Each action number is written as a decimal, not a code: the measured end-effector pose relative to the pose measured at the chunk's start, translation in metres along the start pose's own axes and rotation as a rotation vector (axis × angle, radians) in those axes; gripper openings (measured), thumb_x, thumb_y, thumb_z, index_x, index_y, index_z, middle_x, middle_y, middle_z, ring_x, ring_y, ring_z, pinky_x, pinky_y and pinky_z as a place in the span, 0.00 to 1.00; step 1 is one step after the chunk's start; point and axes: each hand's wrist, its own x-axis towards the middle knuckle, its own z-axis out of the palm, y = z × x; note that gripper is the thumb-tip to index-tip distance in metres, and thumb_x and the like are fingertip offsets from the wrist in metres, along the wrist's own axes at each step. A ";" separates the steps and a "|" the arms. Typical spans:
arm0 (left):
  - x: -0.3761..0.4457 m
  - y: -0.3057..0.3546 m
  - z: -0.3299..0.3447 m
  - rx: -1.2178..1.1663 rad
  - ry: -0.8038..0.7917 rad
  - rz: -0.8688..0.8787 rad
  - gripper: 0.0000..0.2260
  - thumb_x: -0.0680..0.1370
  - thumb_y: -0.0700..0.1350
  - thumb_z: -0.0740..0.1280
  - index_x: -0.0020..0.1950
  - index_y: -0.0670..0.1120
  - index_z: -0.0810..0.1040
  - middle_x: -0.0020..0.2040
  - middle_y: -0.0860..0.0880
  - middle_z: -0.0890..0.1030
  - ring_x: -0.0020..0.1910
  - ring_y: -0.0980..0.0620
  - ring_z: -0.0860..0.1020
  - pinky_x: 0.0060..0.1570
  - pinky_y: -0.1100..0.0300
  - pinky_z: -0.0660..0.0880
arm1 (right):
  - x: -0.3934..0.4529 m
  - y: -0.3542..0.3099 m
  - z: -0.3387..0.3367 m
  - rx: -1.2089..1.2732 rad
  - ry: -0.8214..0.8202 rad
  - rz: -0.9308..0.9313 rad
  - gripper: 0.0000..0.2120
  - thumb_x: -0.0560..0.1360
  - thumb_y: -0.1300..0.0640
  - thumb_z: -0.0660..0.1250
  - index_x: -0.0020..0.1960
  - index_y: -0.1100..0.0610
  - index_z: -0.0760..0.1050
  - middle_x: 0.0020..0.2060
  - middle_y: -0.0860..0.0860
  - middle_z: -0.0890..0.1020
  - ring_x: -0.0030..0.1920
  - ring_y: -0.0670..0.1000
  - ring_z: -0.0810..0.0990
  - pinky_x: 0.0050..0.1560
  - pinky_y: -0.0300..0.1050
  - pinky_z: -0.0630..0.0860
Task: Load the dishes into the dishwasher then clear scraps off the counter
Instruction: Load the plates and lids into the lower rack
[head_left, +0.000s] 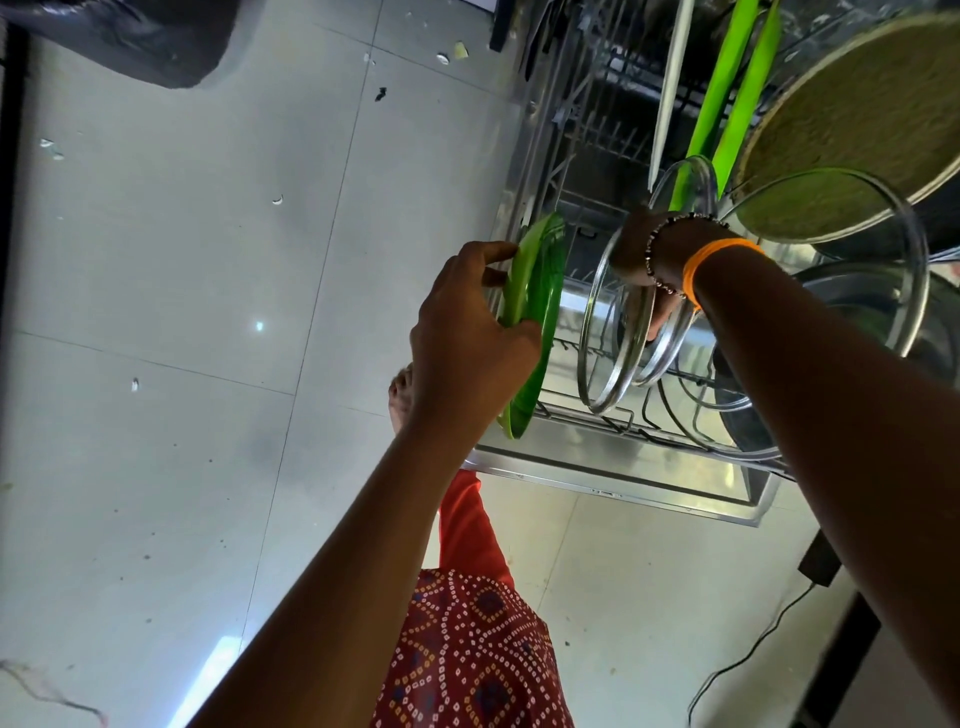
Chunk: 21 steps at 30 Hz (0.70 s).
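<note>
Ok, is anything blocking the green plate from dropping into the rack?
Nothing visible. The left hand holds the green plate upright at the rack's near end; the closest glass lid, held by the right hand, stands apart in another slot.

The left hand grips a green plate standing on edge at the rack's left end, fingers curled over its rim. The right hand holds a glass plate upright in the rack's middle, beside a second glass plate. More green plates stand toward the rack's far edge, above the tiled floor.
</note>
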 end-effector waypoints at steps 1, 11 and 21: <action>0.000 0.000 0.000 0.001 -0.002 -0.005 0.23 0.71 0.38 0.71 0.64 0.49 0.71 0.58 0.53 0.77 0.39 0.54 0.74 0.32 0.73 0.69 | -0.001 -0.002 0.002 0.013 -0.004 -0.001 0.21 0.79 0.61 0.58 0.68 0.71 0.61 0.66 0.65 0.69 0.67 0.61 0.68 0.64 0.52 0.65; 0.001 0.003 0.005 0.035 -0.007 0.006 0.24 0.71 0.40 0.71 0.64 0.50 0.70 0.59 0.53 0.77 0.39 0.55 0.73 0.29 0.75 0.68 | 0.008 -0.003 0.019 0.027 0.064 0.091 0.31 0.78 0.60 0.56 0.74 0.69 0.44 0.72 0.67 0.55 0.72 0.66 0.58 0.70 0.56 0.60; 0.001 0.001 0.006 0.030 -0.006 -0.004 0.24 0.71 0.38 0.71 0.64 0.50 0.71 0.58 0.53 0.77 0.37 0.55 0.73 0.28 0.75 0.69 | 0.010 -0.003 0.016 0.039 0.153 0.066 0.24 0.73 0.61 0.64 0.65 0.70 0.63 0.62 0.65 0.71 0.63 0.66 0.71 0.59 0.55 0.71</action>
